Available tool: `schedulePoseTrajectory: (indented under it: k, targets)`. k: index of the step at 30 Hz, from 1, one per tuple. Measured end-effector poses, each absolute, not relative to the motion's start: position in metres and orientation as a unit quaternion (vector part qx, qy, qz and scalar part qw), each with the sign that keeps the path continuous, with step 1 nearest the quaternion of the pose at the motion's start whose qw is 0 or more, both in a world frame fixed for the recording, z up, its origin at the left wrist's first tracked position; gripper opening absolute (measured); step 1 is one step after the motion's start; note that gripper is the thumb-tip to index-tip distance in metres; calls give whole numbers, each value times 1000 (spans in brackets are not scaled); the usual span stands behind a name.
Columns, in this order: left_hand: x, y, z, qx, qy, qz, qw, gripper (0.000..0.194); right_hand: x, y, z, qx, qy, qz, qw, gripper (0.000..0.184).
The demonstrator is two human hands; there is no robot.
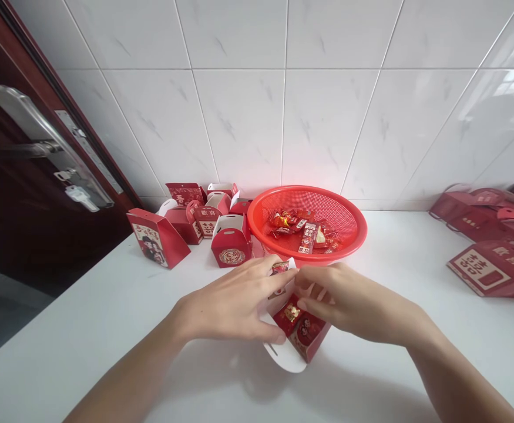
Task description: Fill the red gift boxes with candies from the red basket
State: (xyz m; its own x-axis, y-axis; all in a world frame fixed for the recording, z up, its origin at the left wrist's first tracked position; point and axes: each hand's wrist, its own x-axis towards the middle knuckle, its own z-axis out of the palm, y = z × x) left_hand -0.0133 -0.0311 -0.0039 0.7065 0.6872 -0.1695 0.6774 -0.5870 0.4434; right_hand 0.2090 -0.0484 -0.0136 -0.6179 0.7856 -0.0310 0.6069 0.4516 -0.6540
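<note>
An open red paper gift box [317, 346] with a white inside stands on the white table in front of me, its flaps spread. Red wrapped sweets [289, 314] with gold print lie inside it. My left hand [234, 299] grips the box from the left, thumb on the near white flap and fingers reaching over the far side. Over the box's right side, my right hand [349, 299] has its fingers curled down into the opening. Whatever its fingertips hold is hidden. Just behind the box stands a red plastic basket [353, 235] with wrapped sweets in it.
Several closed and part-open red gift boxes [232, 241] stand left of the basket. Flattened red boxes [494, 267] are piled at the table's right. A tiled wall [248, 123] runs along the back. A dark door with a metal handle [40, 129] is at the left.
</note>
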Motion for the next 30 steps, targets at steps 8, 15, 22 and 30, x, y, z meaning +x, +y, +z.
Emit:
schedulePoseTrajectory:
  k: [8,15,22,30]
  targets:
    - [-10,-31,-17,859,391,141,299,101,200,-41,-18,-442,-741,410,297,15]
    - [-9,-34,-19,852,398,150,306,100,202,-37,-16,-430,-718,412,361,16]
    - [-12,-30,-18,831,432,156,313,63,224,-40,-6,-420,-803,356,228,7]
    - [-7,-30,-12,875,370,44,309,15,225,-45,-2,-428,-863,243,111,20]
